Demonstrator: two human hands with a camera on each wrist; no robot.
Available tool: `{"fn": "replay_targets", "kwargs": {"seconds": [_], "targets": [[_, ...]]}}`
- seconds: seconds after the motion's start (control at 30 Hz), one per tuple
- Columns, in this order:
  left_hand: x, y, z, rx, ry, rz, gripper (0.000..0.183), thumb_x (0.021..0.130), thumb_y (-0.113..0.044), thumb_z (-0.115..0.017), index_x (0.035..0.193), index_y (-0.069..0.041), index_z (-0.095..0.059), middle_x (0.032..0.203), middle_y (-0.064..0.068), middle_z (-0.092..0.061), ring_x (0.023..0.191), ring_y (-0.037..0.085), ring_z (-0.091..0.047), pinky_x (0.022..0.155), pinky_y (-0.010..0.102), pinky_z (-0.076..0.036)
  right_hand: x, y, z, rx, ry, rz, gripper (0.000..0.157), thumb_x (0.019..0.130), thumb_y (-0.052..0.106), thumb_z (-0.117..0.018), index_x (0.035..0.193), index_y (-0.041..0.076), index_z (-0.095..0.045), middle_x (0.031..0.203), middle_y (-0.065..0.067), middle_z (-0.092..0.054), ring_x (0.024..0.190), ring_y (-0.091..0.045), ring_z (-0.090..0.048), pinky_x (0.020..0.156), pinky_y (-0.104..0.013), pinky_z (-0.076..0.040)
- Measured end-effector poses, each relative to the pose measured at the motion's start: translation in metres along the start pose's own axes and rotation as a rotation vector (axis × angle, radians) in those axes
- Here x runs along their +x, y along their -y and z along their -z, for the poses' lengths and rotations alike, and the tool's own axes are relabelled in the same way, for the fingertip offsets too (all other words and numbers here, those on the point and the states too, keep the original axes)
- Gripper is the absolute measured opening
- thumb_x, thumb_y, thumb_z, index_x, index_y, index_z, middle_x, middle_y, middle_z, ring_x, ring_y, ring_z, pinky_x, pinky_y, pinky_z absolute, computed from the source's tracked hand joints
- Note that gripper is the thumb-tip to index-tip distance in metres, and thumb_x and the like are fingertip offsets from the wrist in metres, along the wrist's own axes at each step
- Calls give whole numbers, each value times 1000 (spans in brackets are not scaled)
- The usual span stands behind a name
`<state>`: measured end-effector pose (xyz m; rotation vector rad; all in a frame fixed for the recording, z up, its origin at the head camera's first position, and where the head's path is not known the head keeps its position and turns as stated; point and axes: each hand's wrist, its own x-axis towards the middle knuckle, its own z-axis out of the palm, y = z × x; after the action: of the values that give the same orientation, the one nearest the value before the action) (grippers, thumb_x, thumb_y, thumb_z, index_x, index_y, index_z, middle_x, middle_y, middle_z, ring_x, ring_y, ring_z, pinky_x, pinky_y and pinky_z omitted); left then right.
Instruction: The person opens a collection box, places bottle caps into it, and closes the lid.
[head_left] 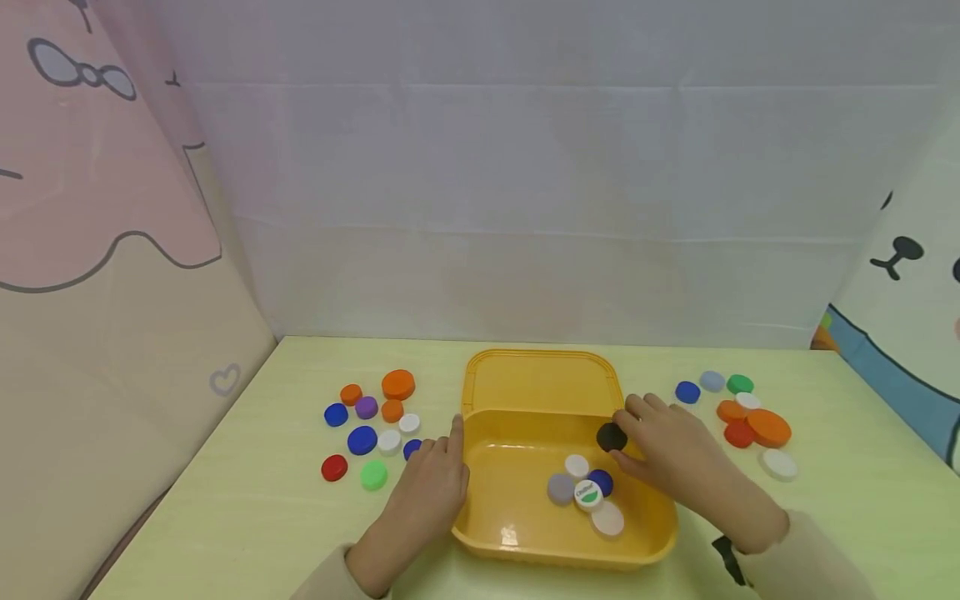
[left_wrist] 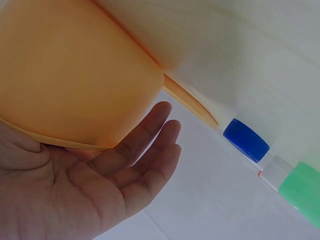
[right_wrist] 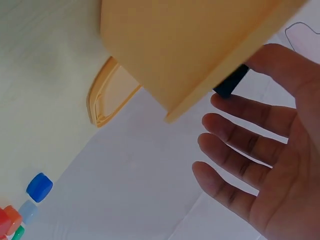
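A yellow plastic box stands in front, holding several bottle caps, among them a grey cap, a blue cap and a white printed cap. Over the box's right back corner, my right hand pinches a black bottle cap between thumb and forefinger. The right wrist view shows that black cap partly behind the box rim, the other fingers spread loosely. My left hand rests at the box's left rim, forefinger extended along it. Its other fingers hang relaxed outside the wall, holding no cap.
A yellow lid lies flat behind the box. Several loose caps lie left of it, including an orange cap and a light green cap. More lie at right, such as a large orange cap. A curtain hangs behind.
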<state>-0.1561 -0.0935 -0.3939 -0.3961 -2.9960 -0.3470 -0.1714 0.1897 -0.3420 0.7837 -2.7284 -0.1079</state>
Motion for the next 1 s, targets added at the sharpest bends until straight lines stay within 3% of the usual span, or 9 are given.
{"fn": "replay_targets", "kwargs": {"seconds": [0.17,0.33,1.0], "targets": [[0,-1,2,-4,7,1,53,92,-18,-44,139,2,-30,100,13,-60,89,24,-53,80,36,-46,-1,5,-6,12,51,4,32,72,38,-73,85,13,-59,76,4,-45,67,-12,-37,54,-21,-31],[0,0,2,-3,15,-1,53,92,-18,-44,139,2,-30,99,13,-60,87,24,-52,80,36,-46,-1,6,-13,-10,48,28,33,71,39,-74,83,13,-57,75,4,-44,66,-12,-36,53,-20,-29],[0,0,1,-2,4,-14,52,92,-17,-44,138,3,-31,96,13,-60,82,23,-52,76,35,-46,1,10,-30,-86,111,7,35,68,35,-77,86,10,-60,87,-3,-56,75,-18,-43,60,-28,-42]]}}
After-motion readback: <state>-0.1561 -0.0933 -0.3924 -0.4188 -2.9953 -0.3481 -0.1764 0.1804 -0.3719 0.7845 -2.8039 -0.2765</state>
